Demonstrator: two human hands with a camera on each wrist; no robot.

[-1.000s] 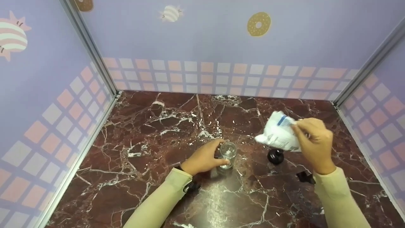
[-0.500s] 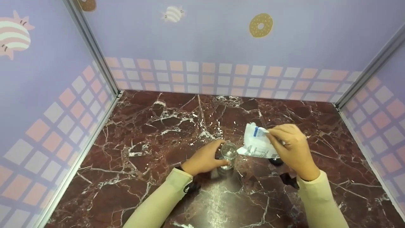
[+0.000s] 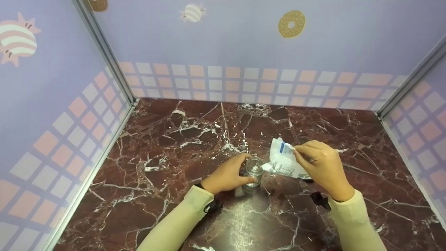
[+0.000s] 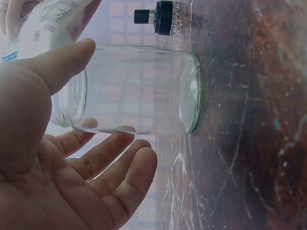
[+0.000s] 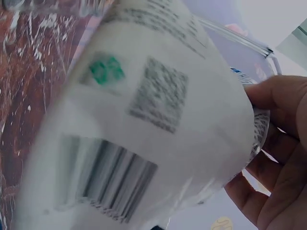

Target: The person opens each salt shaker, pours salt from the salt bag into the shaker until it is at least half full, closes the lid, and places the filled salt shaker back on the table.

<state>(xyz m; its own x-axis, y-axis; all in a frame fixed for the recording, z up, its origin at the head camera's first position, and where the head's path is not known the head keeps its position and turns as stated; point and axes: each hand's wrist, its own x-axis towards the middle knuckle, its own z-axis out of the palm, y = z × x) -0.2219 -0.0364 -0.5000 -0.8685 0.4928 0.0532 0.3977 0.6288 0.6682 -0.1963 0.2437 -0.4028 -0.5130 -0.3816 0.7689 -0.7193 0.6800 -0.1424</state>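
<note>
My left hand (image 3: 226, 175) holds a clear glass jar (image 3: 254, 170) upright on the marble-look table, thumb on one side and fingers on the other. The jar's mouth is uncovered, and in the left wrist view the glass (image 4: 139, 91) looks see-through down to its base. My right hand (image 3: 322, 165) pinches the top edge of a white printed plastic packet (image 3: 285, 161) with a blue stripe. One corner of the packet points at the jar's rim, right beside it. A barcode and a square code show on the packet (image 5: 144, 96) in the right wrist view.
White grains (image 3: 240, 139) lie scattered on the dark red table (image 3: 195, 216) beyond the jar. A black round piece with a knob (image 4: 162, 18) stands behind the jar in the left wrist view; the packet mostly hides it from the head. Patterned panels (image 3: 223, 42) enclose the table.
My right hand has brought the packet leftward and slightly down, its corner now at the jar's rim and its body over the black piece. The left hand has stayed on the jar.
</note>
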